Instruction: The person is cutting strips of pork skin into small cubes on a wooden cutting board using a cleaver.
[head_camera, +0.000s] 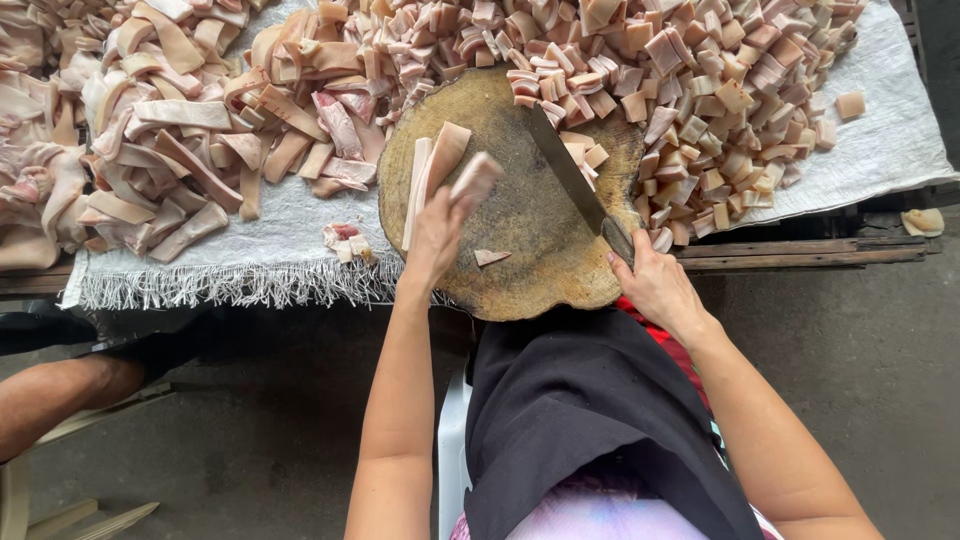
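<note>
Both hands are held apart over a round wooden chopping block (520, 215) at frame centre. A pale meat strip (476, 178) is gripped by the left hand (436, 235) — lifted for placing — while a cleaver (578, 182) is clasped by the right hand (652, 282). Cut cubes (700, 80) are piled upper right, uncut strips (170, 150) upper left, on white cloth (880, 140). No labels are seen.

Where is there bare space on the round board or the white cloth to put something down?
The near half of the round board is bare, between the left hand and the right hand. Bare cloth lies between the long strips and the board, also the far right corner. The cut cubes crowd everything else.
</note>
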